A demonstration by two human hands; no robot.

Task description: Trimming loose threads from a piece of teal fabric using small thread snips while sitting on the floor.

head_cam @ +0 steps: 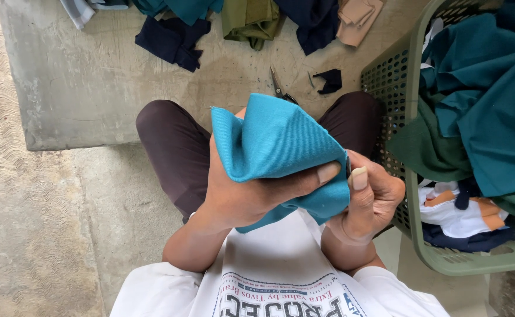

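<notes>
In green basket (399, 88), heaped cloth (480, 105)

Teal woven cloth piece (275, 141) between left hand (240, 196) and right hand (372, 199), above lap; green perforated plastic basket (386, 76) at right, heaped fabric inside; metal scissors (279, 87) on concrete slab (81, 76) ahead; dark fabric scraps (172, 38) along slab's far edge

**Colours around you**

You see a plain teal square of woven cloth (275, 141) over your dark brown trousers (175, 147). Your white shirt (269, 276) bears dark blue print. The perforated plastic basket (398, 76) is sage green, filled with teal, green, white and orange fabrics (480, 105). Navy scraps (172, 38) lie on grey concrete (81, 82).
</notes>
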